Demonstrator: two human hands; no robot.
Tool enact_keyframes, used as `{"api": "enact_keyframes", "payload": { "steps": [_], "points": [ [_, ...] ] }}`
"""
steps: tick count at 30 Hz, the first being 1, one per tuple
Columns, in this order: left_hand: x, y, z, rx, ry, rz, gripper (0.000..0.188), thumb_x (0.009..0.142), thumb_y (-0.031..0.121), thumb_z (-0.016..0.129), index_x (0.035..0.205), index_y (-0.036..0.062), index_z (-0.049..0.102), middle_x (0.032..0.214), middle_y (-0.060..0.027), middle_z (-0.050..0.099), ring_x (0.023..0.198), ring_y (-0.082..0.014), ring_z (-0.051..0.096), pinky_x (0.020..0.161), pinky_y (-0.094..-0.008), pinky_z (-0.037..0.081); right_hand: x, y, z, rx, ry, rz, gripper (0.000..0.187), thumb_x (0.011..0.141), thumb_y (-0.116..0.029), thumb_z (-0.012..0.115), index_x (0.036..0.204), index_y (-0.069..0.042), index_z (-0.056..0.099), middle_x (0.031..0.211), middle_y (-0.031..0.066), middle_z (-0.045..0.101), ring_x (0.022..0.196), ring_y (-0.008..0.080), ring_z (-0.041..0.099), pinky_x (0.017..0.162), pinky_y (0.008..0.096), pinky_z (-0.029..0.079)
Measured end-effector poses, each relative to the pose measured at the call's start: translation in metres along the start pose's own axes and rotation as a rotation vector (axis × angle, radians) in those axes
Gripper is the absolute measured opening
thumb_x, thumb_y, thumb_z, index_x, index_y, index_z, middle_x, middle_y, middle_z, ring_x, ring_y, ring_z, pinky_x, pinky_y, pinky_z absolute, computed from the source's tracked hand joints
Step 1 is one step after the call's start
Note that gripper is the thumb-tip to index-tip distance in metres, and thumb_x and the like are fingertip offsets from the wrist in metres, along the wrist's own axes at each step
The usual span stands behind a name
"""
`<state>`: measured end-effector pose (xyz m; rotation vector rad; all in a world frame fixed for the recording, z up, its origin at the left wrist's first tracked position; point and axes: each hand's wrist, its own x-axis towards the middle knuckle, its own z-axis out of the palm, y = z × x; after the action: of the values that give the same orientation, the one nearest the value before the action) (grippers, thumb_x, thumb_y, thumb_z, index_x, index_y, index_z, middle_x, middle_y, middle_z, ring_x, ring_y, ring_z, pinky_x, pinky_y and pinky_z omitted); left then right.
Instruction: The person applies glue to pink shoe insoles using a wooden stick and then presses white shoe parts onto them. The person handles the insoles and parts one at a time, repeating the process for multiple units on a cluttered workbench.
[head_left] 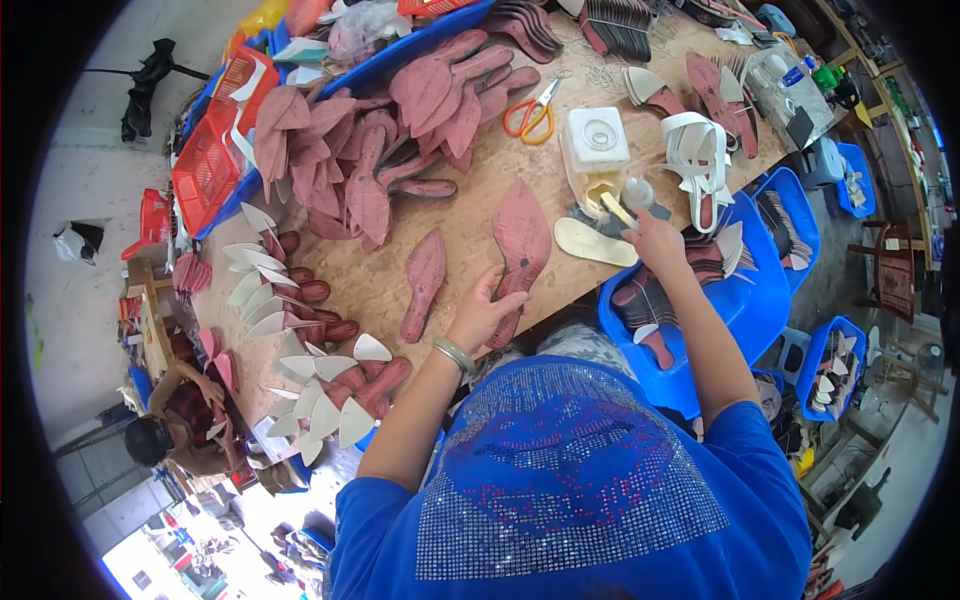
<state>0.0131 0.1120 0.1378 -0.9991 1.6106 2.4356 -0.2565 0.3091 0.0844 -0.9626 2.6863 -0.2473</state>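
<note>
My left hand (485, 318) is closed round the narrow heel end of a reddish insole (522, 232), whose broad pointed end lies away from me over the table. To its left, a second reddish insole (426, 278) lies flat on the wood. My right hand (657, 242) is closed on a pale stick (617, 208) that slants toward a small cream-crusted pot (598, 196); the stick's far end is hard to make out. Just below that pot rests a cream sole-shaped piece (594, 243). A small clear cup (637, 192) stands close to my right fingers.
A heap of reddish insoles (365, 165) covers the table's far left, with pale-tipped ones (315, 390) along its left edge. Orange-handled scissors (530, 118), a white container (597, 138) and white straps (697, 150) lie beyond. Blue bins (740, 300) stand right; another person (185, 420) sits left.
</note>
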Motion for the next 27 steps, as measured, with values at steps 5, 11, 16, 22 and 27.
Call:
{"api": "enact_keyframes", "payload": {
  "steps": [5, 11, 16, 22, 27],
  "points": [
    [-0.009, -0.006, 0.004, 0.276, 0.083, 0.014, 0.049, 0.084, 0.014, 0.07, 0.125, -0.0017, 0.049, 0.095, -0.008, 0.066, 0.078, -0.0131, 0.066, 0.071, -0.0268, 0.052, 0.007, -0.005, 0.0, 0.016, 0.072, -0.073, 0.033, 0.082, -0.035, 0.066, 0.107, -0.014, 0.063, 0.074, 0.0144, 0.068, 0.071, 0.0337, 0.067, 0.062, 0.0462, 0.053],
    [-0.009, -0.009, 0.003, 0.412, 0.085, 0.046, 0.049, 0.083, 0.019, 0.072, 0.121, -0.0034, 0.052, 0.091, -0.0079, 0.067, 0.073, -0.0118, 0.065, 0.067, -0.0256, 0.052, 0.026, -0.011, 0.006, -0.043, 0.074, -0.124, 0.017, 0.082, -0.028, 0.063, 0.086, -0.012, 0.066, 0.073, 0.0133, 0.067, 0.07, 0.0318, 0.067, 0.061, 0.0453, 0.053],
    [-0.011, -0.002, 0.003, 0.497, 0.116, -0.036, 0.055, 0.08, 0.025, 0.075, 0.122, -0.0018, 0.053, 0.094, -0.0105, 0.068, 0.078, -0.0152, 0.066, 0.071, -0.0279, 0.052, 0.013, -0.015, 0.0, -0.034, 0.143, -0.157, 0.016, 0.082, -0.027, 0.063, 0.086, -0.012, 0.066, 0.073, 0.0132, 0.067, 0.069, 0.031, 0.067, 0.061, 0.0439, 0.053],
    [-0.015, 0.009, 0.013, 0.85, 0.203, 0.117, 0.072, 0.07, 0.037, 0.081, 0.125, 0.0018, 0.05, 0.102, -0.0183, 0.067, 0.096, -0.0298, 0.065, 0.084, -0.0357, 0.05, -0.031, -0.006, 0.01, 0.036, 0.18, -0.109, 0.017, 0.082, -0.025, 0.064, 0.093, -0.012, 0.069, 0.071, 0.0134, 0.066, 0.066, 0.0292, 0.066, 0.058, 0.0426, 0.053],
    [-0.011, 0.003, 0.008, 0.975, 0.223, 0.242, 0.073, 0.07, 0.037, 0.08, 0.125, 0.0018, 0.05, 0.107, -0.0199, 0.065, 0.098, -0.0323, 0.064, 0.086, -0.0375, 0.049, -0.055, -0.015, -0.003, 0.697, -0.04, 0.172, 0.027, 0.083, -0.023, 0.067, 0.106, -0.009, 0.071, 0.07, 0.0123, 0.066, 0.056, 0.0163, 0.062, 0.054, 0.0356, 0.051]
  ]
}}
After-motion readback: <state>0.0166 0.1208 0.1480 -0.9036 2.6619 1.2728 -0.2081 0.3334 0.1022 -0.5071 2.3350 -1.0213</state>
